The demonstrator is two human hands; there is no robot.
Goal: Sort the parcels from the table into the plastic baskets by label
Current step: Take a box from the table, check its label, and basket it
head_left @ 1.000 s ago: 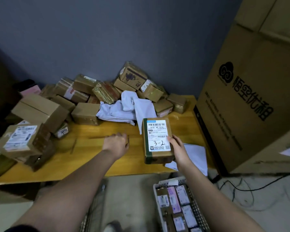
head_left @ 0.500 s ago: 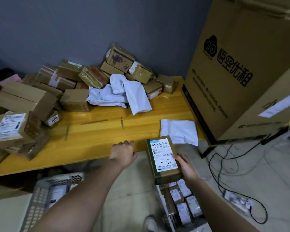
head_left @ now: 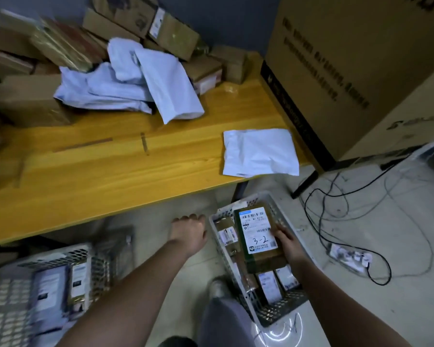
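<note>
right hand [head_left: 287,242]: fingers clamped on the right edge of the brown parcel [head_left: 259,237], thumb on its label; holds it over the right basket [head_left: 217,240]
brown parcel: small cardboard box, green tape on left side, white label face up with barcodes and handwritten "3-2"; sits in/over the far half of the right basket, can't tell if it rests on the parcels below
left hand [head_left: 189,232]: empty, palm down, fingers loosely curled and close together; hangs over the floor just left of the right basket, below the table edge, touching nothing
right basket: grey perforated plastic, on the floor under the table's near-right corner; holds several small labelled parcels [head_left: 269,286] lying flat
left basket [head_left: 13,314]: grey perforated plastic, floor lower left, blurred; holds a flat labelled packet [head_left: 48,294] and a smaller one beside it
table [head_left: 98,176]: yellow wood top, near half mostly bare
white mailer [head_left: 259,152]: lies flat alone at the table's right end, near edge overhanging slightly
mailer heap [head_left: 133,83]: several white poly bags piled mid-table
box pile [head_left: 68,43]: brown cartons stacked along the back wall, behind and left of the mailers
big carton [head_left: 356,66]: stands at the table's right end, dark print on side
floor right: cables [head_left: 348,204] and a power strip [head_left: 348,256]
bottom centre: person's leg and shoe [head_left: 219,288] just beside the right basket
</note>
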